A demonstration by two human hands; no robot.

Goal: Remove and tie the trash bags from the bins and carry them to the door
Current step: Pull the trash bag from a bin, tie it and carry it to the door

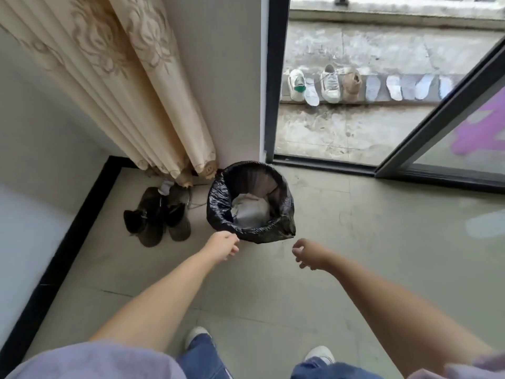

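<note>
A: Nearest are jeans and white shoes (197, 335); beyond them both arms reach out. The left hand (222, 248) and right hand (308, 254) hang loosely curled, holding nothing, just short of the trash bag (218, 203).

B: Where's the bag?

A: Lining the bin (252, 239) by the curtain (114, 86), its rim folded over. A one-sided pull might tip the bin and spill the paper (250, 210).

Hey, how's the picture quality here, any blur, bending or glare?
Head view: daylight enters through the open door; wide-angle lens bends the door frame and curtain; left hand and right hand slightly motion-blurred; glass pane at right reflects purple; trash bag glossy.
</note>
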